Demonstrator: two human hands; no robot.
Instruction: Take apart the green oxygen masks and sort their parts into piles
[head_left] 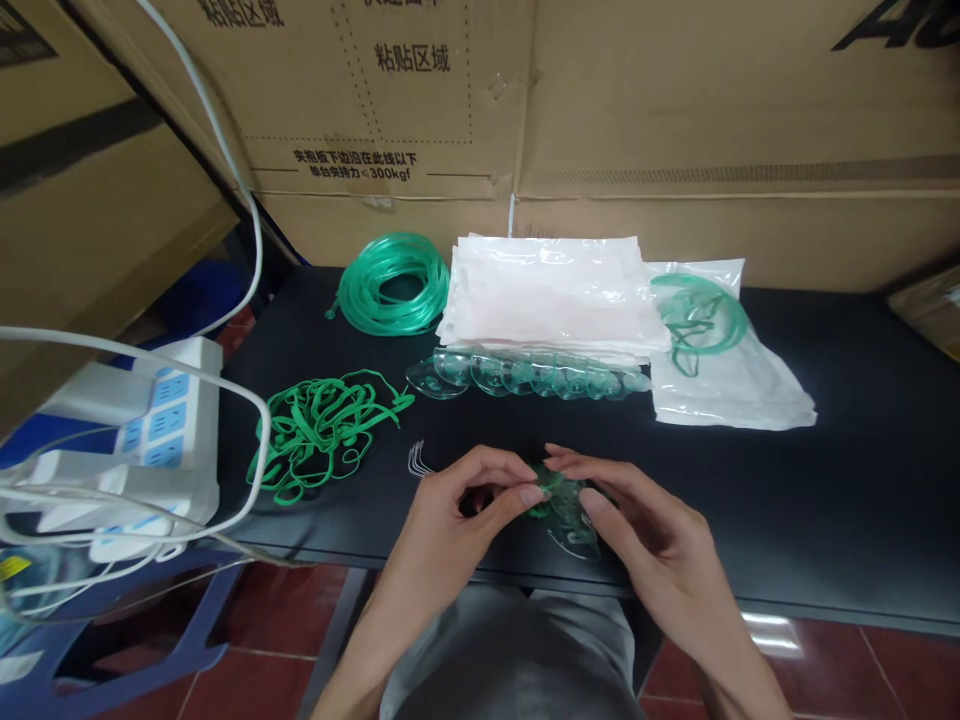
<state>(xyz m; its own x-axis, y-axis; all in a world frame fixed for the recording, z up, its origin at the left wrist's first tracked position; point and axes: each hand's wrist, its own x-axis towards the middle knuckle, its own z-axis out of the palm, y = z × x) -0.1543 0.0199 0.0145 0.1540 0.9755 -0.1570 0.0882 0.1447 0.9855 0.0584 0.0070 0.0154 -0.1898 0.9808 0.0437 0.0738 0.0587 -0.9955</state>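
At the table's front edge I have a clear green oxygen mask (574, 527) between my hands. My right hand (651, 510) grips its right side, thumb on the near face and fingers over the far edge. The thumb and forefinger of my left hand (480, 495) are pinched together at the mask's left side, where a bit of bright green strap (538, 510) shows. Fingertips hide much of the mask. Left of my hands lies a loose tangle of green elastic straps (322, 430). Several thin bent metal strips (417, 458) rest just beyond my left hand.
Behind the hands, a row of nested green masks (525, 374) lies before a stack of white plastic bags (551, 290). Coiled green tubing (394, 285) sits left; a bag with tubing on it (731, 380) lies right. A power strip (169, 430) with white cables stands far left. Cardboard boxes (675, 100) wall the back.
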